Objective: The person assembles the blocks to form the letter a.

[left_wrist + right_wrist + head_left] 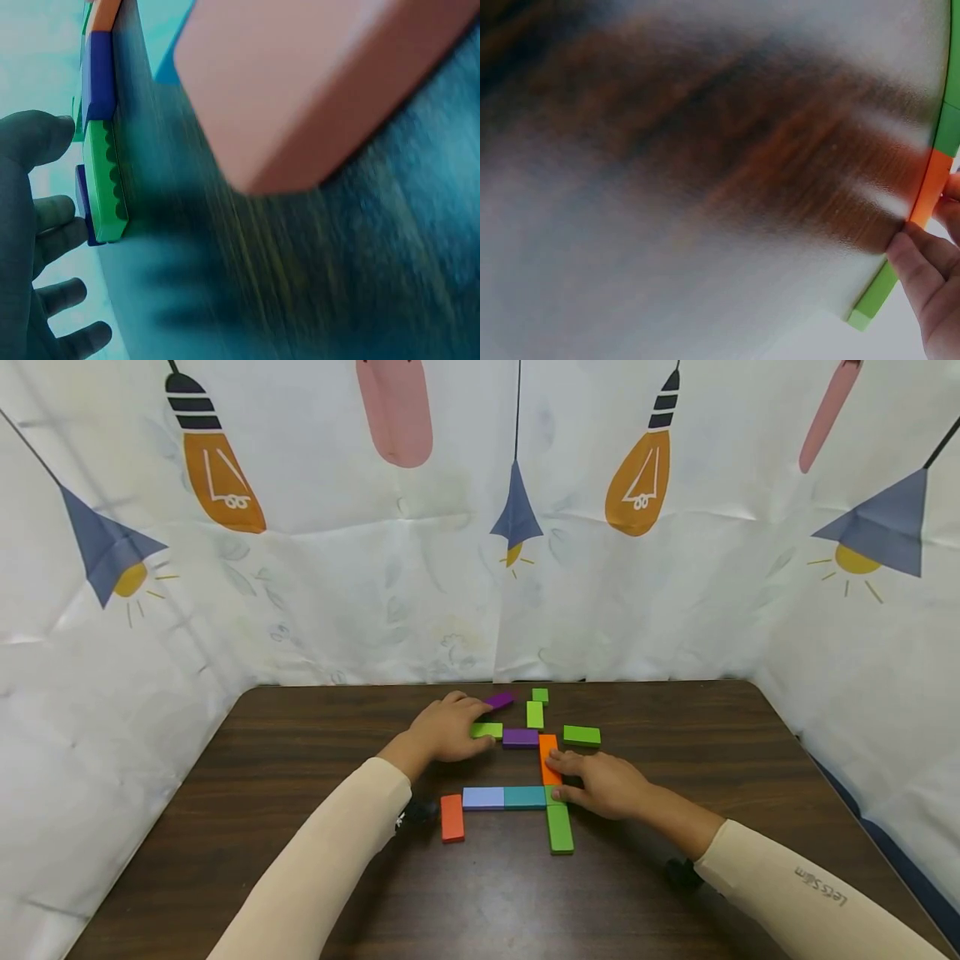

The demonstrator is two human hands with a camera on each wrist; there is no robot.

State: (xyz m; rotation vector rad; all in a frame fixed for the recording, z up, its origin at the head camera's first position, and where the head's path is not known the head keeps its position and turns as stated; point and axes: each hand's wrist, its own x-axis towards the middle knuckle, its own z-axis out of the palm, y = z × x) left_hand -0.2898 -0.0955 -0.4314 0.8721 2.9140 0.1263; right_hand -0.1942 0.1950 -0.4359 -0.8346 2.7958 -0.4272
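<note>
The orange block (550, 776) lies on the bench, under and beside the fingers of the right hand (606, 783), which are extended and touch it without enclosing it. The lime block (488, 730) sits between the thumb and fingers of the left hand (447, 727); these are spread and relaxed, and whether they touch it cannot be determined. The purple block (521, 738) adjoins the lime block, to the right of the left fingers. The small green block (552, 795) abuts the orange block's near end, at the right thumb. A teal block (525, 798) and a blue block (483, 798) extend in line to the thumb's left, with a red block (452, 818) beyond. Another green block (581, 736) lies past the right fingers. A printed curtain (450, 602) stands behind the bench (300, 760).
</note>
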